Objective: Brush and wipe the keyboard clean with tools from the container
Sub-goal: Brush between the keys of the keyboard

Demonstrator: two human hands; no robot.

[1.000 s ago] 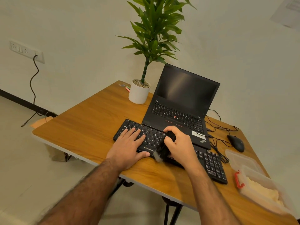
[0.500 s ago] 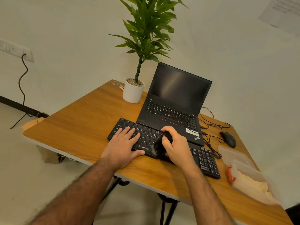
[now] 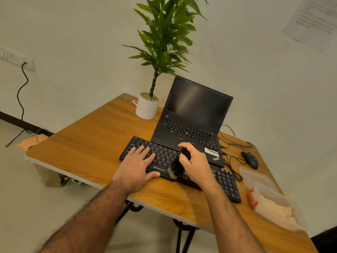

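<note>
A black keyboard [image 3: 164, 157] lies across the wooden table [image 3: 87, 147] in front of an open laptop. My left hand [image 3: 136, 165] rests flat on its left half, fingers straight, thumb over the front edge. My right hand [image 3: 196, 165] grips a small black brush [image 3: 176, 168] whose bristles touch the keys near the keyboard's middle front. A clear plastic container [image 3: 273, 203] with a red clasp stands at the right, holding a pale yellow cloth [image 3: 273, 207]; its lid [image 3: 255, 178] lies just behind it.
The black laptop [image 3: 191, 117] stands open behind the keyboard. A potted plant [image 3: 147, 106] in a white pot is at the back. A black mouse [image 3: 249, 159] and tangled cables [image 3: 231, 157] lie right of the laptop. The table's front edge runs under my wrists.
The brush in my right hand has swept back down toward the keyboard's front edge, bristles showing again. My left hand has stayed put. The camera has shifted slightly.
</note>
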